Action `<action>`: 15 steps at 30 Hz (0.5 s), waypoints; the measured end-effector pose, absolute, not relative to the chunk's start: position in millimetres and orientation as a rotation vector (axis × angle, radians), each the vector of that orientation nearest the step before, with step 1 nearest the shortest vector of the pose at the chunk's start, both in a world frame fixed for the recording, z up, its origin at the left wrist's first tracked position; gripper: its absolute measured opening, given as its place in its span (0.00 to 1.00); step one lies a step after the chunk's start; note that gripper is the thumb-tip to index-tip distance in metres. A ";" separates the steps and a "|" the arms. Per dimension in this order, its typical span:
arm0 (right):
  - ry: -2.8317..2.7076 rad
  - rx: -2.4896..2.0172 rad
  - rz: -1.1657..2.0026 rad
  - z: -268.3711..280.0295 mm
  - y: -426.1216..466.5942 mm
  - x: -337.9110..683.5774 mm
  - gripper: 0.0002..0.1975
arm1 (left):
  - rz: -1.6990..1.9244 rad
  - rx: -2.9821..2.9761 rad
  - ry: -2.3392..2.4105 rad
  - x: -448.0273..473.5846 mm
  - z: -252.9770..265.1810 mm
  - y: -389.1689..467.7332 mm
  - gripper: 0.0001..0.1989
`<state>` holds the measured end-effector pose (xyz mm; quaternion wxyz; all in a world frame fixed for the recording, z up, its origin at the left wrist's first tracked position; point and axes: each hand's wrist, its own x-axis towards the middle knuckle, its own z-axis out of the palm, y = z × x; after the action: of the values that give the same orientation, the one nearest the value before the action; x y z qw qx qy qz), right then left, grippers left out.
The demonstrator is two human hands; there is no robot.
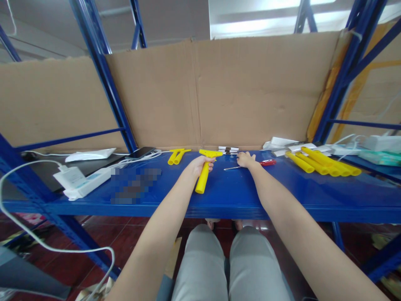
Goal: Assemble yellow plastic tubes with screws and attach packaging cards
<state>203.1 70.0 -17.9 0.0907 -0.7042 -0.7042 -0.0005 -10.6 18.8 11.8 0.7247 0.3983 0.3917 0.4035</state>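
Observation:
My left hand [204,164] is wrapped round the neck of a yellow T-shaped plastic handle [202,179]. Its round grip slants toward the shelf's front edge, and its wide head [210,153] points away from me. Over the blue shelf, my right hand [246,159] has its fingers bent down at the surface beside small pieces; what they pinch is too small to make out. A screwdriver with a red handle [268,162] lies beneath that hand, its shaft [232,168] pointing left. Small white-and-dark banded pieces [228,149] lie just behind, by the cardboard.
Two yellow T-shaped handles [178,156] lie to the left, and several yellow tubes [324,162] are piled at right near white packets [282,143]. A white power strip [89,182] with cables and a dark phone [143,152] occupy the left. Cardboard [232,92] walls the back; blue posts [109,75] rise beside it.

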 end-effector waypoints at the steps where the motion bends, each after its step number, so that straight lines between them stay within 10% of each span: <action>1: -2.093 -2.090 0.000 -17.9 69.9 203.1 0.23 | 0.891 0.881 0.868 -10.4 12.0 18.5 0.09; 15: -2.007 -2.072 -0.045 -17.1 68.8 202.8 0.17 | 0.870 0.918 0.904 -10.3 12.6 17.2 0.09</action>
<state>202.8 68.8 -17.1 0.1279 -0.7124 -0.6898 -0.0153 -10.3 17.2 12.6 0.7129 0.4142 0.4078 0.3923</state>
